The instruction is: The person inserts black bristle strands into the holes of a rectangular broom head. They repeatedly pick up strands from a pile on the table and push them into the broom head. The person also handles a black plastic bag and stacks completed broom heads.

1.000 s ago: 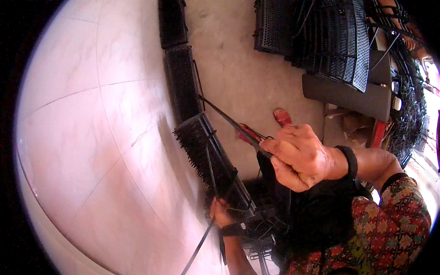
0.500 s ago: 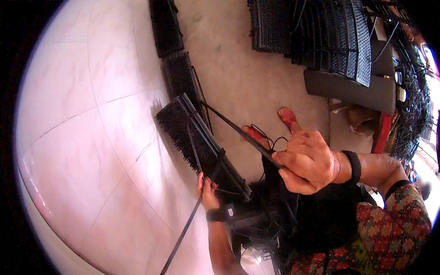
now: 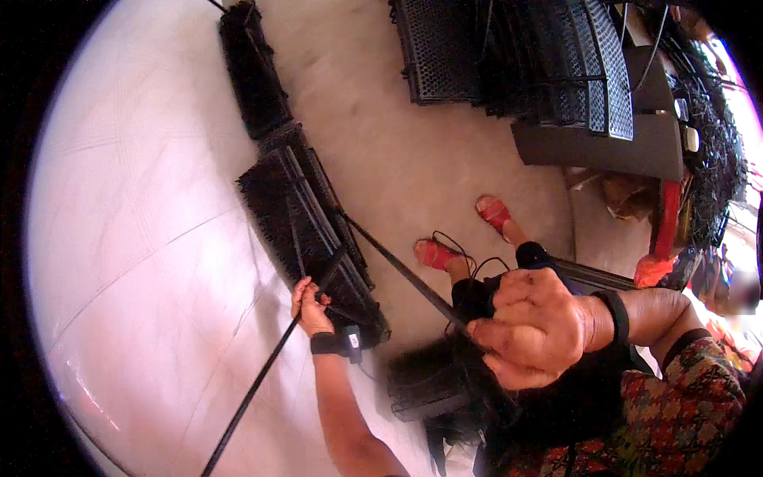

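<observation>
A bundle of black plastic mesh panels [image 3: 274, 195] with a bristly edge lies at a slant on the floor in front of me. My right hand [image 3: 532, 326] is closed in a fist around one end of a black strap [image 3: 405, 274], which runs taut down to the bundle. Beside the bundle's near end, my left hand [image 3: 312, 306] pinches the strap where it passes around the panels. The strap's other length [image 3: 246, 401] trails from that hand toward the lower left. What the left fingertips press on is partly hidden.
Further black panel bundles [image 3: 254, 75] stand in a row beyond. A stack of black mesh panels [image 3: 548, 63] rests on a dark grey support [image 3: 600, 147] at upper right. Red-sandalled feet [image 3: 433, 254] are near the middle. Black strips [image 3: 703, 151] are heaped at far right.
My left hand has moved left and slightly up in view, still on the strap. The bundle now appears further left. The right hand sits slightly lower, still gripping its strap end.
</observation>
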Tool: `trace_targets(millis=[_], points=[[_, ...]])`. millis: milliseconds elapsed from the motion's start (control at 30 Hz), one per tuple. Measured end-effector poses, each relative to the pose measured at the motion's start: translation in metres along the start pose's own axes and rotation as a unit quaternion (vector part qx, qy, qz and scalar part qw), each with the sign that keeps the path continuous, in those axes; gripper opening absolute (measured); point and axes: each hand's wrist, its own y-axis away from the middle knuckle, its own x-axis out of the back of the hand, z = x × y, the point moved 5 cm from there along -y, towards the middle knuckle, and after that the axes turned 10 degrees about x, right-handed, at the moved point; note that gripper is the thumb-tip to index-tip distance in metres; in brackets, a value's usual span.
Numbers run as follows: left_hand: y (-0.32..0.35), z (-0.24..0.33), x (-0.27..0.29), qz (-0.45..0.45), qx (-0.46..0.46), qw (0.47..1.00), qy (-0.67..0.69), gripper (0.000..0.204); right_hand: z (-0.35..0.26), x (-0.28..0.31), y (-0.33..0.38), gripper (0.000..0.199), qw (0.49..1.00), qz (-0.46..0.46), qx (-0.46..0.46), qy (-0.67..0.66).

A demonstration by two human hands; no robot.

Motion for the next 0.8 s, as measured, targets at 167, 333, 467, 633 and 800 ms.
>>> trace_targets(millis=[167, 333, 467, 633, 800], points=[[-0.045, 0.012, -0.008, -0.029, -0.031, 0.998, -0.037, 0.014, -0.001, 0.001, -0.002, 0.021, 1.0, 0.006, 0.004, -0.02], [-0.065, 0.008, -0.018, -0.018, -0.028, 0.999, -0.008, 0.012, -0.01, -0.01, -0.017, 0.025, 0.995, -0.02, 0.0, -0.093], [-0.054, 0.014, -0.026, -0.014, -0.035, 0.999, -0.035, 0.01, -0.015, -0.011, -0.012, 0.017, 0.998, 0.051, 0.019, -0.039], [-0.047, 0.022, -0.027, -0.016, -0.014, 0.999, -0.04, 0.009, -0.007, -0.001, 0.007, 0.024, 0.997, 0.049, -0.015, -0.063], [-0.038, 0.033, -0.028, -0.03, -0.018, 0.997, -0.062, 0.008, -0.007, -0.008, 0.008, 0.024, 0.997, 0.057, 0.003, -0.045]])
